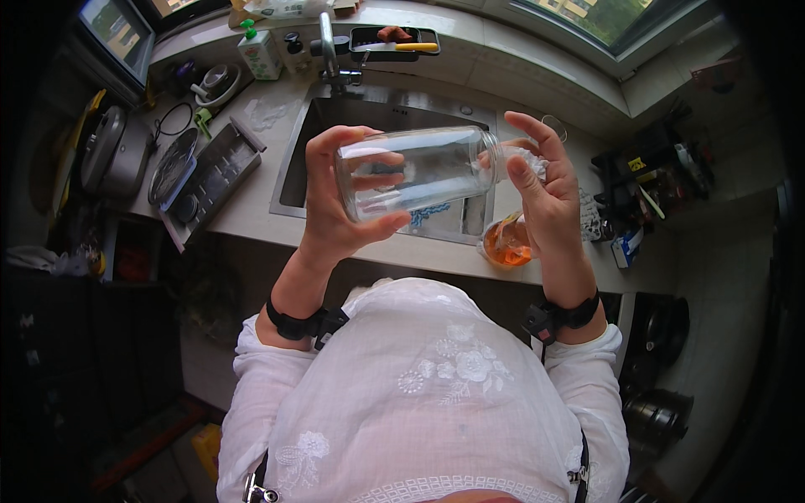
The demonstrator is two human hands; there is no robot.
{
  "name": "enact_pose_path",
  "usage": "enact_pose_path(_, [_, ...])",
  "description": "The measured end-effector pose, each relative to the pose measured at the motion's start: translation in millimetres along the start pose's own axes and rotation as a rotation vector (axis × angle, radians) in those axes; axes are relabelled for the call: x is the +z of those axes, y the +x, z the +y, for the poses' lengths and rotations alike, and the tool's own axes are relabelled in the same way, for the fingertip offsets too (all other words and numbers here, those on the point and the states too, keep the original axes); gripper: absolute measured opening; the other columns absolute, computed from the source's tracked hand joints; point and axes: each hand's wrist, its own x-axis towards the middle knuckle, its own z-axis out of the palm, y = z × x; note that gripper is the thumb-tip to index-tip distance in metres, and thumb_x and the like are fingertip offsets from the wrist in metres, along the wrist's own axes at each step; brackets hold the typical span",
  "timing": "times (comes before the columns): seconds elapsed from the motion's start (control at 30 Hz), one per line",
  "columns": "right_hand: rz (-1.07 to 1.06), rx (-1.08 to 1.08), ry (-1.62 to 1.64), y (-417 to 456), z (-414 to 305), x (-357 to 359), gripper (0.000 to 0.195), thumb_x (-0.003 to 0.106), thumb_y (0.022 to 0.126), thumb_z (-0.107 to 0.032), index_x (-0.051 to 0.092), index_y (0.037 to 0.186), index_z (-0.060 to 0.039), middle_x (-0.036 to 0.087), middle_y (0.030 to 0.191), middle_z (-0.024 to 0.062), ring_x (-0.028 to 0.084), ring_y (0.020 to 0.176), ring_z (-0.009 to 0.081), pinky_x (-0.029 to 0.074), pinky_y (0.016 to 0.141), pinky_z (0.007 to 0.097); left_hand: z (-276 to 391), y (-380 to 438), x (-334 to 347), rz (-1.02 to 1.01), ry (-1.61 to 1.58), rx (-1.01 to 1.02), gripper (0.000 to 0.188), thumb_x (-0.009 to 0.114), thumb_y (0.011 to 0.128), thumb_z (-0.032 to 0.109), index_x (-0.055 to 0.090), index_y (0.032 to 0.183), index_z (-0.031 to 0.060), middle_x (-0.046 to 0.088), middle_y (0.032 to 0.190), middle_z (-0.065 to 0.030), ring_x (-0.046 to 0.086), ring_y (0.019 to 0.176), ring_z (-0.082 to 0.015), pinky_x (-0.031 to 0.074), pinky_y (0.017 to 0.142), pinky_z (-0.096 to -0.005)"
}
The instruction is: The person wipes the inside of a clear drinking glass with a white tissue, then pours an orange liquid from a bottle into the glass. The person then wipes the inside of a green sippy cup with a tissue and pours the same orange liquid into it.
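A clear glass jar (421, 166) lies on its side in the air above the sink, its open mouth facing right. My left hand (346, 195) grips the jar around its base end, fingers behind the glass and thumb at the lower edge. Crumpled white paper or cloth (531, 163) is in my right hand (547, 182), right at the jar's mouth; part of that hand shows through the glass. Below my right hand, a clear container of orange liquid (508, 242) stands near the counter's front edge, partly hidden by the wrist.
The steel sink (292, 151) has a faucet (327, 47) behind it. Left of it are a grey compartment tray (217, 182), a grey appliance (116, 151) and a green-pump bottle (260, 53). A black caddy (393, 55) sits on the ledge; a dark rack (629, 166) with small items stands right.
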Motion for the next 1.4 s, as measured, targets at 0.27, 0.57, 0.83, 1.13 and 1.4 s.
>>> enact_pose_path(0.27, [-0.122,-0.662,-0.671,5,-6,29,0.041,0.050,0.106,-0.033,0.055,0.137,-0.0048,0.049,0.146,0.0219,0.044,0.139,0.0333,0.035,0.113,0.0455,6,4,14,0.096,0.024,-0.043,0.095,0.093,0.066,0.008,0.033,0.139,0.0110,0.045,0.132,-0.0112,0.062,0.117,-0.0223,0.062,0.096,-0.0389])
enact_pose_path(0.57, [-0.090,-0.507,-0.663,16,11,35,0.034,0.068,0.090,0.000,0.067,0.123,-0.0082,0.058,0.140,0.0182,0.055,0.130,0.0355,0.050,0.101,0.0433,9,6,6,0.031,0.084,0.015,0.094,0.092,0.064,0.005,0.034,0.138,0.0124,0.044,0.134,-0.0114,0.057,0.123,-0.0242,0.062,0.095,-0.0402])
enact_pose_path(0.83, [0.166,-0.084,0.076,43,39,25,0.018,0.061,0.101,-0.008,0.067,0.118,-0.0027,0.067,0.125,0.0153,0.071,0.099,0.0181,0.059,0.082,0.0287,9,7,0,-0.018,0.118,0.084,0.094,0.092,0.062,0.004,0.036,0.137,0.0131,0.041,0.135,-0.0117,0.051,0.128,-0.0254,0.063,0.093,-0.0455])
enact_pose_path(1.13, [-0.170,-0.294,0.036,33,35,27,0.023,0.070,0.094,-0.005,0.070,0.116,-0.0111,0.050,0.150,0.0173,0.053,0.132,0.0248,0.046,0.103,0.0332,5,10,-3,0.035,0.026,0.039,0.097,0.091,0.064,0.004,0.032,0.139,0.0135,0.040,0.136,-0.0132,0.048,0.131,-0.0263,0.062,0.094,-0.0464])
enact_pose_path(1.4, [0.106,-0.259,0.013,31,40,54,0.016,0.067,0.099,-0.012,0.066,0.115,-0.0073,0.060,0.131,0.0145,0.062,0.105,0.0109,0.051,0.083,0.0241,0,11,-2,0.026,0.120,0.116,0.095,0.091,0.064,0.004,0.034,0.139,0.0141,0.043,0.134,-0.0144,0.053,0.128,-0.0285,0.063,0.093,-0.0464])
